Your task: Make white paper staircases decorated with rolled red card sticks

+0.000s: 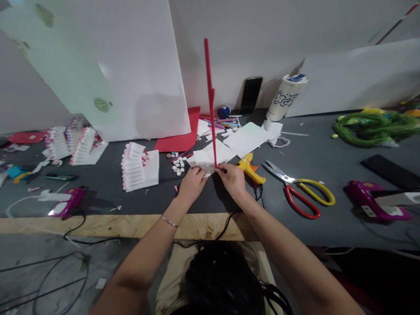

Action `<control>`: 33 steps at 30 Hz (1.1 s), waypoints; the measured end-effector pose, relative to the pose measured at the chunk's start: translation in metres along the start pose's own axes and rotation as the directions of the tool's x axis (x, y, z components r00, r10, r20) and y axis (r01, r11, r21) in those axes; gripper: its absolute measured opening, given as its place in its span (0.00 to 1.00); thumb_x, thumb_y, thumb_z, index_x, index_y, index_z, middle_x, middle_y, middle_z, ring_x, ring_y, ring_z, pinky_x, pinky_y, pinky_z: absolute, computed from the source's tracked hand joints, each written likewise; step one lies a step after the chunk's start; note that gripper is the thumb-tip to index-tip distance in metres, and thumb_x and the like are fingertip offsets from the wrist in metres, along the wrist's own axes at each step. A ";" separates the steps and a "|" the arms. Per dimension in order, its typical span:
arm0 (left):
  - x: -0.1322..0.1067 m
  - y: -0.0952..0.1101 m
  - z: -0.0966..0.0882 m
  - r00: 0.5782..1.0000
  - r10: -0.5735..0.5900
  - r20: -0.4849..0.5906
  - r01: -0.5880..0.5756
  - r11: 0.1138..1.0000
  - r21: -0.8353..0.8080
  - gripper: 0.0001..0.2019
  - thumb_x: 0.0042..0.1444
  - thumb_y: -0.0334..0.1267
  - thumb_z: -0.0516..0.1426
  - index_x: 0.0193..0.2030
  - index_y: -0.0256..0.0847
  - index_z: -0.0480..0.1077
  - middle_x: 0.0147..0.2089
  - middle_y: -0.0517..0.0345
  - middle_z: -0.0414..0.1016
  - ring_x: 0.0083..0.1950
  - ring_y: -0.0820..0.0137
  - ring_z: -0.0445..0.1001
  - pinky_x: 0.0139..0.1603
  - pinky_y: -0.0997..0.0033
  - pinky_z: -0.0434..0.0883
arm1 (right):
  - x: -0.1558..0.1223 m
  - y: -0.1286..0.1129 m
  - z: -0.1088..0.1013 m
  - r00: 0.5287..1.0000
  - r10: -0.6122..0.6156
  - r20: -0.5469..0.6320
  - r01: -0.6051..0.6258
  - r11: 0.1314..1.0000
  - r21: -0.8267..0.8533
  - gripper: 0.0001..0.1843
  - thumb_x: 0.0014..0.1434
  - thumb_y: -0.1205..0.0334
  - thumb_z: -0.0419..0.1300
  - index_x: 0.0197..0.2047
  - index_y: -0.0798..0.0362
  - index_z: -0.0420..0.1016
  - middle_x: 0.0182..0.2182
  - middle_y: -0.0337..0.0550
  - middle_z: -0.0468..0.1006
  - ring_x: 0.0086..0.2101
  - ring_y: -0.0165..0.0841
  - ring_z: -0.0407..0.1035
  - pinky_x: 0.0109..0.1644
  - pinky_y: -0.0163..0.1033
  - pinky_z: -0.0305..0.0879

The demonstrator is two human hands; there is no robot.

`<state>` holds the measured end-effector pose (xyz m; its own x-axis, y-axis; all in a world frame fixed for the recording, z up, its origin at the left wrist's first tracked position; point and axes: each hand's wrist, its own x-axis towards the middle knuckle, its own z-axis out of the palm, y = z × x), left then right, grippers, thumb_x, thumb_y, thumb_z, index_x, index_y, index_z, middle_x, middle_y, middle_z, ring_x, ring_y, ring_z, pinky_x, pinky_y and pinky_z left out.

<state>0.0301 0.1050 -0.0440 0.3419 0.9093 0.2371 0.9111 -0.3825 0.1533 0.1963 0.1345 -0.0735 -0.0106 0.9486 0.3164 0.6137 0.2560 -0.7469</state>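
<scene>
A long, thin red strip [210, 94] stands nearly upright, its lower end pinched between the thumb and finger of my right hand [232, 178]. My left hand [193, 181] has its fingers curled on the near edge of a folded white paper [206, 158], just left of the strip's foot. Hidden behind the fingers is the exact spot where strip and paper meet. Close to my right hand lies a yellow glue gun [251, 168]. Small white balls [179, 166] are gathered beyond my left hand, and a pleated white paper piece with pink tips [133, 168] rests farther left.
Large scissors [295, 183] with red and yellow handles lie open on the right. Behind are a white cup [285, 97], a leaning phone [251, 95] and red paper [179, 138]. Purple power strips [374, 203] sit at both sides, and cables cross the wooden front edge [124, 226].
</scene>
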 end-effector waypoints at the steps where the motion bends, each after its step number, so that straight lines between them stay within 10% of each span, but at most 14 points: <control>1: 0.000 0.000 0.000 1.000 -0.002 -0.003 0.002 1.000 -0.006 0.08 0.64 0.35 0.52 0.42 0.38 0.72 0.45 0.48 0.72 0.49 0.61 0.69 0.49 0.63 0.71 | 0.000 0.001 0.000 1.000 0.000 -0.002 0.000 1.000 0.001 0.08 0.58 0.62 0.60 0.34 0.51 0.81 0.34 0.45 0.83 0.34 0.39 0.76 0.39 0.40 0.69; 33: -0.003 0.000 0.006 0.998 -0.003 -0.067 0.001 1.000 -0.030 0.05 0.63 0.35 0.54 0.40 0.39 0.70 0.44 0.51 0.71 0.49 0.62 0.69 0.48 0.63 0.72 | -0.002 -0.002 0.001 1.000 -0.002 0.029 0.004 0.997 -0.071 0.08 0.59 0.62 0.59 0.35 0.51 0.80 0.34 0.45 0.83 0.34 0.38 0.75 0.37 0.38 0.64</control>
<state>0.0301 0.1034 -0.0500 0.3227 0.8975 0.3006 0.9042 -0.3862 0.1825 0.1945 0.1320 -0.0729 -0.0345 0.9531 0.3007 0.6679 0.2459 -0.7025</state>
